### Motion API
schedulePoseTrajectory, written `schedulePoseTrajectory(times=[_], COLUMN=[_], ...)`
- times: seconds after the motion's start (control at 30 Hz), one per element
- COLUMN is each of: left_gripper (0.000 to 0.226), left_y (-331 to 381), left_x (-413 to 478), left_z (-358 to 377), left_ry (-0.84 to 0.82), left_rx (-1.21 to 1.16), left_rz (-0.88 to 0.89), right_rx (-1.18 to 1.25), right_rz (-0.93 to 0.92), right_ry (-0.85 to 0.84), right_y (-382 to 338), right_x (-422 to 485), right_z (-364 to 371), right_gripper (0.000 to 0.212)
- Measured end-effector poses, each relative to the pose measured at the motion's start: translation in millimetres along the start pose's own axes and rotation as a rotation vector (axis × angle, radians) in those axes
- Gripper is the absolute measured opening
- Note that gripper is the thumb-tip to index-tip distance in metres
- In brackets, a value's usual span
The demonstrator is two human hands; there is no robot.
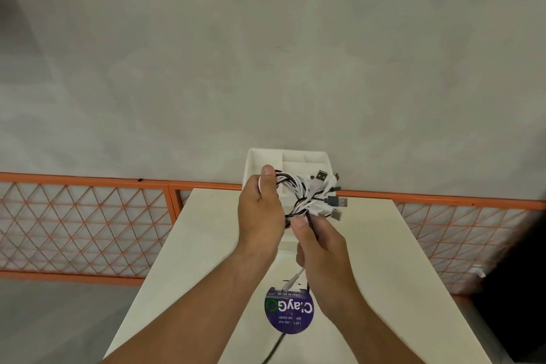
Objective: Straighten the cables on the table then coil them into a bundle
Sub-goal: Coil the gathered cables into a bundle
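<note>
A coil of black and white cables (304, 195) is held up above the white table (384, 260). Several USB plugs (336, 202) stick out of it to the right. My left hand (261, 216) grips the coil's left side, thumb up over the strands. My right hand (320, 248) pinches the lower part of the coil, and loose cable tails (291, 282) hang from under it toward the table. A black cable end (273, 349) trails off near the table's front edge.
A white compartmented organiser box (295, 156) stands at the table's far edge, behind the coil. A round purple sticker (289, 312) lies on the table between my forearms. An orange mesh railing (85, 224) runs behind the table.
</note>
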State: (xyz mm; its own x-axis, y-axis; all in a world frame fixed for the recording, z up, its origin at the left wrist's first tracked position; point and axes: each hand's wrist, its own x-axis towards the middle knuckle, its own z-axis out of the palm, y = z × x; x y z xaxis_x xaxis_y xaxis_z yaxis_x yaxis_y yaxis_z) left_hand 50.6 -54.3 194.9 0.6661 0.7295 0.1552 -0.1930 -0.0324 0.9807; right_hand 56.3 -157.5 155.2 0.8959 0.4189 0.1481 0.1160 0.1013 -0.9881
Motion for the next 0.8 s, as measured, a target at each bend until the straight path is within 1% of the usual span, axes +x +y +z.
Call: schedulePoseTrajectory(times=[0.07, 0.17, 0.23, 0.3, 0.43, 0.53, 0.67, 0.7, 0.73, 0.8], left_gripper=[0.041, 0.044, 0.046, 0.045, 0.037, 0.03, 0.037, 0.037, 0.037, 0.031], left_y=[-1, -5, -9, -14, -14, 1, 28, 30, 29, 22], left_x=[-5, -10, -9, -10, -12, 0, 23, 24, 24, 21], left_z=[5, 12, 12, 8, -5, -20, -33, -33, -32, -26], left_ry=[-0.004, -0.007, -0.02, -0.062, -0.207, -0.376, -0.648, -0.676, -0.669, -0.559], left_rx=[-0.042, -0.167, -0.211, -0.23, -0.108, -0.025, 0.37, 0.419, 0.434, 0.403], left_rz=[-0.035, -0.164, -0.269, -0.3, -0.171, -0.115, 0.008, 0.054, 0.104, 0.197], right_rx=[-0.088, -0.137, -0.203, -0.256, -0.384, -0.46, -0.638, -0.681, -0.707, -0.687], right_rz=[-0.03, -0.065, -0.089, -0.095, -0.118, -0.146, -0.257, -0.266, -0.268, -0.275], right_ry=[0.08, 0.168, 0.211, 0.233, 0.208, 0.096, -0.121, -0.159, -0.181, -0.163], right_y=[-2, -4, -4, -3, -4, -12, -24, -27, -29, -32], right_x=[4, 14, 18, 23, 34, 34, 36, 38, 39, 39], right_z=[7, 10, 10, 6, -8, -17, -26, -29, -30, -27], right_gripper=[0.028, 0.026, 0.027, 0.028, 0.029, 0.027, 0.02, 0.02, 0.02, 0.021])
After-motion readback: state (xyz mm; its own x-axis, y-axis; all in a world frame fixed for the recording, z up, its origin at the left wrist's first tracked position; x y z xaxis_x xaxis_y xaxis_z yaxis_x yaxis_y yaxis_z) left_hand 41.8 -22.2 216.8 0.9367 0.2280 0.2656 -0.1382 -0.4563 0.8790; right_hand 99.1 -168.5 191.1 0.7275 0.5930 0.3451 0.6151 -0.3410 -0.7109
